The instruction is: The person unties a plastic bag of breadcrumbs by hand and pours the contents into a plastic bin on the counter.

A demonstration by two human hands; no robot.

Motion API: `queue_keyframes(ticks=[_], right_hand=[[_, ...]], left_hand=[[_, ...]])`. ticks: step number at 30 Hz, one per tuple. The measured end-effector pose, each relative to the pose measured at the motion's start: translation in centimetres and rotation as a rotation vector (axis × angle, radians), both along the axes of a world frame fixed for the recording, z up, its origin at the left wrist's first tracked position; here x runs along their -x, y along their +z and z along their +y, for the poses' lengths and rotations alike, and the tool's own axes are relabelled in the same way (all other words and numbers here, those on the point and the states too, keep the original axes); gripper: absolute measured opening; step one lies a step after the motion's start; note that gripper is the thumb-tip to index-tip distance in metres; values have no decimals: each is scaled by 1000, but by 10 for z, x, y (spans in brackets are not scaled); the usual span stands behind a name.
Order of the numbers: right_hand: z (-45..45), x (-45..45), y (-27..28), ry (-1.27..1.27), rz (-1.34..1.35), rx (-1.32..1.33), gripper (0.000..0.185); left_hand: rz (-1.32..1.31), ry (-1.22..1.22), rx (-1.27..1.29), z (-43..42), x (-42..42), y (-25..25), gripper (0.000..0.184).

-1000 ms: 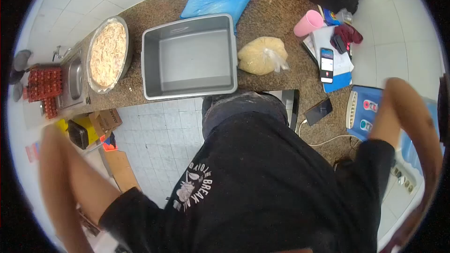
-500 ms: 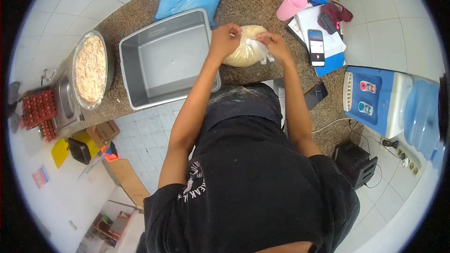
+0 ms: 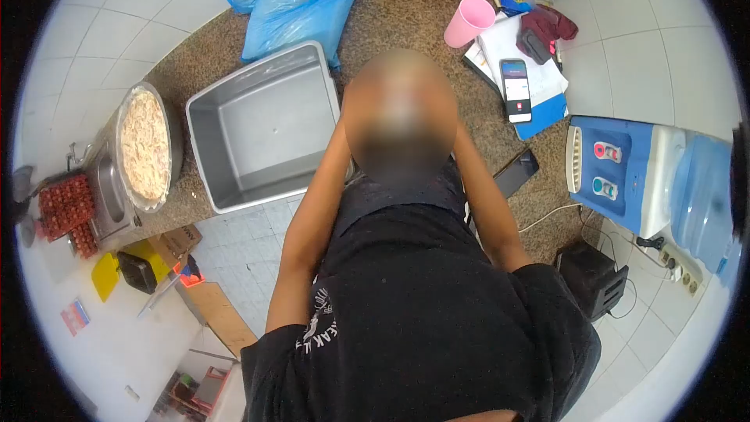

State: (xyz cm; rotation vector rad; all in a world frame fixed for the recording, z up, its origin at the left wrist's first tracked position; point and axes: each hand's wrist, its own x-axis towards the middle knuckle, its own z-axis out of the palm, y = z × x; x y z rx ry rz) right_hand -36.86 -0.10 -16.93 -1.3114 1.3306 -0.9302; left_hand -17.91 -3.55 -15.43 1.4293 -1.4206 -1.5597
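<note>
A round blur covers both my hands and whatever lies between them. My left hand (image 3: 361,107) is a brown smear at the blur's left side, close to the right wall of the grey plastic tub (image 3: 201,141). On the other side of the blur is my right hand (image 3: 439,109). A pale patch (image 3: 401,105) shows between them, where the clear plastic bag of pale grain-like contents was in the earlier view. The fingers and the bag's outline cannot be made out now.
Left of the tub stands a big metal bowl (image 3: 146,148) of pale, lumpy food. Blue plastic bags (image 3: 301,16) lie behind the tub. Right of my hands are a pink cup (image 3: 469,22), papers, a phone (image 3: 516,90) and a blue water dispenser (image 3: 609,172).
Half a second ago my fingers pinched the gathered top of the plastic bag; now a blur hides them. My hands appear closer together. The camera view has shifted slightly.
</note>
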Motion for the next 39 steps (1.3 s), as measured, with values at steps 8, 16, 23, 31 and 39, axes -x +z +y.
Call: queue_keyframes(ticks=[8,16,23,31,39], right_hand=[[-2,-7,-9,-40,-214,12,23],[16,-3,11,-74,16,104,22],[33,-3,19,-124,250,-23,22],[6,0,20,-130,-374,-460,22],[-14,10,43,-23,-977,-515,22]], left_hand=[[235,-8,-256,-9,-1,16,28],[111,-36,-180,8,-1,10,35],[39,-85,40,17,5,-10,33],[-199,-280,612,-6,9,6,35],[-360,-467,271,-26,3,-17,33]])
